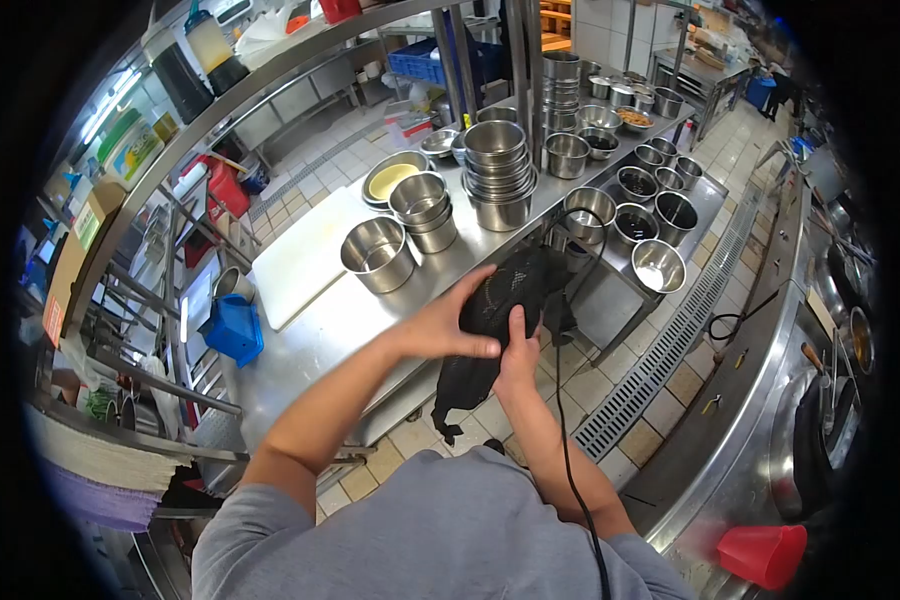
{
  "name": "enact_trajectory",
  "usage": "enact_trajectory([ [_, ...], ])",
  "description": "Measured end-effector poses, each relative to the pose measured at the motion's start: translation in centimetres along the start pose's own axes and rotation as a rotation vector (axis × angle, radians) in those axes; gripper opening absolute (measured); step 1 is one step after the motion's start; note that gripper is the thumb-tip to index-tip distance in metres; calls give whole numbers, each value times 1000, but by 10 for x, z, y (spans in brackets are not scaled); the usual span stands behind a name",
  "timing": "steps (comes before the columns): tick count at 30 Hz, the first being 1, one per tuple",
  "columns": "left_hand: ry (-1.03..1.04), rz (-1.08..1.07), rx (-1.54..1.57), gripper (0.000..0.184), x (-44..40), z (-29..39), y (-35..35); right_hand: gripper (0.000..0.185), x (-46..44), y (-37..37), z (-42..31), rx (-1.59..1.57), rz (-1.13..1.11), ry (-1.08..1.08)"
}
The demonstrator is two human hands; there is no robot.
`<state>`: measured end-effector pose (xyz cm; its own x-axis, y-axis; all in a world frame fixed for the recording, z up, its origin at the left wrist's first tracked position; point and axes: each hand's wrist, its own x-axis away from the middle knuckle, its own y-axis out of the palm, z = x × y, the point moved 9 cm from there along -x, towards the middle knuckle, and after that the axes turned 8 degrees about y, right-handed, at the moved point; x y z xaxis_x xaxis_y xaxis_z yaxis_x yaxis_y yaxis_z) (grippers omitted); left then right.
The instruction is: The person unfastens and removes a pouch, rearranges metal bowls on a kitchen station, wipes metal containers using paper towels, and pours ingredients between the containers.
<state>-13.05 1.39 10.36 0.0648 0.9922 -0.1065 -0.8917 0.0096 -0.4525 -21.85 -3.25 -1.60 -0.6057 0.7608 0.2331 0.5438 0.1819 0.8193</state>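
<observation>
In front of my body I hold a black mesh-fabric bundle (505,295) with both hands. My left hand (448,325) grips its left side, thumb and fingers spread around the fabric. My right hand (518,358) is closed on its right side, thumb on top and the other fingers mostly hidden. A strip of the fabric hangs below toward the floor. What is inside the bundle, if anything, cannot be seen. A black cable (562,400) runs past my right arm and loops above the bundle.
To the left is a steel counter (290,370) with a white cutting board (305,255), steel pots (378,255) and stacked pots (495,165). Several steel containers (658,265) stand on a lower table ahead. A floor grate (660,375) and stove counter (730,430) lie to the right.
</observation>
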Motion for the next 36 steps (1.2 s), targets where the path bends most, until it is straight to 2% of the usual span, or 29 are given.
enact_trajectory([
  [2, -40, -19, 13, 116, 7, -24, 30, 70, -4, -10, -25, 30, 53, -113],
  [4, -132, 144, 398, 110, 4, -48, 48, 67, -4, -12, -45, 118, 103, -172],
  [6, -104, 169, 523, 106, -12, -44, 58, 65, -1, -8, -73, 207, 151, -239],
  [8, -64, 183, 655, 102, -31, -27, 60, 60, 10, 6, -114, 614, 161, -235],
  [9, -17, 191, 659, 100, -42, -11, 54, 60, 24, 7, -143, 619, 174, -268],
  [11, 101, 204, 705, 96, -69, 21, 39, 59, 81, 52, -211, 1733, 164, -658],
  [13, 167, 155, 598, 93, -95, 65, 21, 58, 135, 67, -257, 1712, 51, -148],
  [15, 238, 8, 377, 90, -127, 105, 13, 63, 201, 97, -314, 1553, -319, -425],
  [16, 289, -57, 208, 88, -139, 131, 11, 66, 252, 125, -352, 1575, -421, -744],
  [17, 290, -76, 187, 88, -152, 150, 9, 67, 296, 133, -388, 1601, -249, -929],
  [18, 324, -171, -3, 86, -161, 168, 18, 72, 344, 139, -421, 1489, -163, -1232],
  [19, 358, -264, -189, 85, -168, 184, 29, 71, 386, 144, -448, 1424, -122, -1387],
  [20, 385, -389, -251, 84, -171, 204, 45, 68, 420, 157, -468, 1400, -58, -1519],
  [22, 519, -563, -441, 80, -169, 232, 84, 63, 458, 199, -493, 1423, 11, -1693],
  [24, 626, -726, -616, 72, -150, 251, 129, 57, 462, 234, -512, 1467, 58, -1710],
  [26, 711, -812, -840, 61, -124, 255, 176, 52, 422, 250, -527, 1544, 83, -1534],
  [27, 732, -904, -903, 61, -102, 264, 195, 49, 379, 239, -527, 1593, 87, -1320],
  [28, 849, -918, -966, 59, -85, 257, 220, 47, 328, 213, -522, 1630, 94, -1034],
  [29, 971, -941, -981, 55, -66, 252, 245, 45, 268, 156, -487, 1657, 249, -488],
  [30, 1068, -990, -1014, 47, -45, 244, 270, 56, 226, 73, -449, 1662, 229, -165],
  [32, 1271, -1015, -1025, 35, -8, 231, 314, 76, 187, -112, -318, 1074, 116, 518],
  [34, 1435, -947, -933, 24, 21, 205, 353, 82, 207, -264, -194, 583, 233, 760],
  [35, 1321, -1028, -870, 23, 25, 187, 377, 81, 186, -371, -132, 535, 117, 668],
  [36, 1391, -1076, -830, 22, 30, 179, 380, 80, 219, -361, -97, 326, 174, 629],
])
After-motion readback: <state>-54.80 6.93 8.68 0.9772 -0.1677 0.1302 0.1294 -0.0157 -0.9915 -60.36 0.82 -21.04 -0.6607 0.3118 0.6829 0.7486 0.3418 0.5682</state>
